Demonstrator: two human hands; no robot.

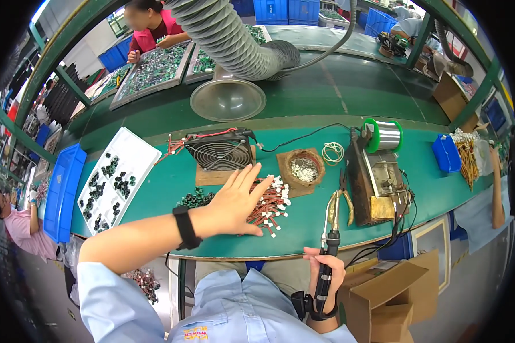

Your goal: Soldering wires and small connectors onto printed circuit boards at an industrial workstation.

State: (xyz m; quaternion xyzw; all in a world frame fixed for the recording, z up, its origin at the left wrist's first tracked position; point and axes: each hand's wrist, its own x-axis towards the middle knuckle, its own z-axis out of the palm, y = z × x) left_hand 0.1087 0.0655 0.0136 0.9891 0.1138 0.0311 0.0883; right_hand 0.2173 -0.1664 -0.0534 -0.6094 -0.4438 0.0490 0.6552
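Two hands at desk's near edge: right hand [324, 273] closed around black soldering iron [326, 268], tip up just off the edge. Left hand [237, 200] flat, fingers spread open, gripping nothing, resting on pile of red wires with white connectors [270, 201]. Green components [195, 198] beside. Farther back: small fan [218, 151], solder spool [385, 136], white tray [137, 157] toward left edge.

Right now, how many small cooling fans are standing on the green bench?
1. The black fan stands on a brown pad behind the left hand, beside the white tray. Others may be hidden behind the grey hose.
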